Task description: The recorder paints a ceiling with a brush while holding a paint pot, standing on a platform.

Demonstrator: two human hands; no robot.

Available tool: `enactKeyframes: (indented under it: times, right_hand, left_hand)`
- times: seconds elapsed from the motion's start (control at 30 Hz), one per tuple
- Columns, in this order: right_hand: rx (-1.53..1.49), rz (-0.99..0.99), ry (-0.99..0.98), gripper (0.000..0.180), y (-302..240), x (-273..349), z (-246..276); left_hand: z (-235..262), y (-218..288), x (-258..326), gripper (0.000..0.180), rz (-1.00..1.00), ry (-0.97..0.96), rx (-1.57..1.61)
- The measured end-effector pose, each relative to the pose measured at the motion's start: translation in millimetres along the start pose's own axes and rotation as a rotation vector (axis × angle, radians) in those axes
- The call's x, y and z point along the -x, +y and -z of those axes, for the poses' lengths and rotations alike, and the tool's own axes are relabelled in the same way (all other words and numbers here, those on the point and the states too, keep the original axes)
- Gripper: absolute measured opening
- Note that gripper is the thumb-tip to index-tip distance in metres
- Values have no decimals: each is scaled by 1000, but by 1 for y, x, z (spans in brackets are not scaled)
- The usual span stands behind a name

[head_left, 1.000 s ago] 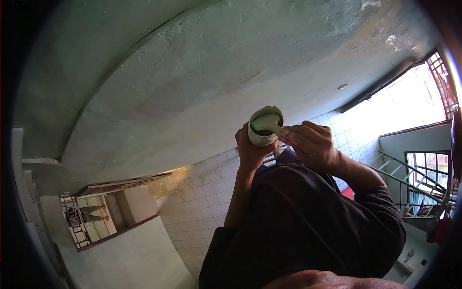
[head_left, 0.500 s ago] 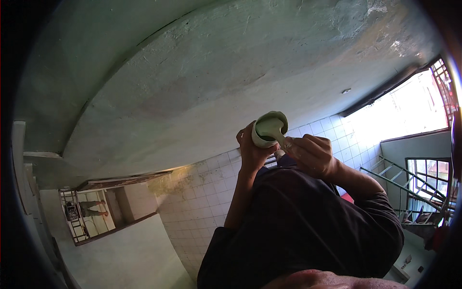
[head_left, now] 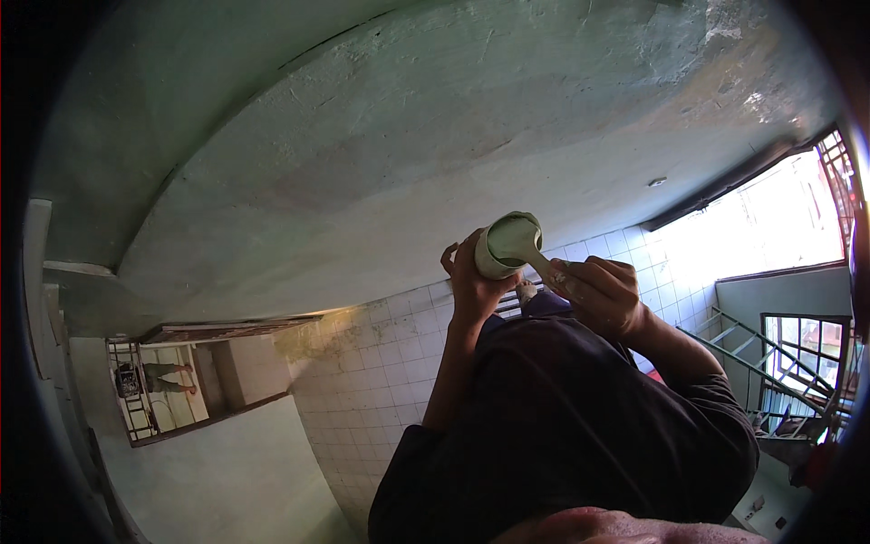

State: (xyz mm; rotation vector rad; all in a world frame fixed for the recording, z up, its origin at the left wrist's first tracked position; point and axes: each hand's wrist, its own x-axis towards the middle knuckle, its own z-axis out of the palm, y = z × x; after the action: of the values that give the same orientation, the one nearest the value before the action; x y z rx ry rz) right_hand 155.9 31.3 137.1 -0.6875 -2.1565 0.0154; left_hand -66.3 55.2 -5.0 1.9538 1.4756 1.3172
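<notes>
Cup (head_left: 492,264), pale and round, held up in front of the chest by the left hand (head_left: 471,283), wrapped around its side. Mouth of the cup turned toward the camera. Right hand (head_left: 605,297) pinched closed on the narrow handle of a pale, wide-ended tool (head_left: 536,258), with the wide end inside the cup's mouth. Pale green stuff around that end; cannot tell whether thick or runny. Whitish smears on the fingers of the right hand.

Nearer the body, a dark shirt (head_left: 562,426) with short sleeves; just below the hands, dark blue trousers (head_left: 546,304) and part of a foot (head_left: 526,291). Beneath, a pale tiled floor (head_left: 381,349), stained yellowish along part of the edge by the wall.

Farther out, a broad pale green wall (head_left: 390,172), rough and patchy toward the upper right. On the right, a bright opening (head_left: 770,218), a green ladder (head_left: 752,369) and a barred window (head_left: 807,346). On the left, another opening (head_left: 210,419), with a person's legs (head_left: 165,374) beyond.
</notes>
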Motion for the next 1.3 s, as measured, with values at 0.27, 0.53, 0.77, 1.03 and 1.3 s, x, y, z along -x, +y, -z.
enactKeyframes:
  times: [0.27, 0.53, 0.77, 1.03, 1.3]
  right_hand:
    - [-44, -30, 54, 18, 4, 6, -1]
    - [-265, -441, 204, 23, 6, 14, -4]
    - [-755, -840, 494, 16, 36, 27, -15]
    - [-1208, -1154, 673, 24, 57, 39, -22]
    - [-983, -1256, 615, 30, 66, 30, -4]
  left_hand:
    - [-3, -8, 8, 88, 53, -38, 7]
    - [-3, -3, 6, 83, 168, -73, 49]
    - [-4, 8, 0, 79, 108, -97, 56]
    - [-10, 16, -4, 76, 122, -152, 114]
    - [-15, 6, -7, 79, -39, -107, -33]
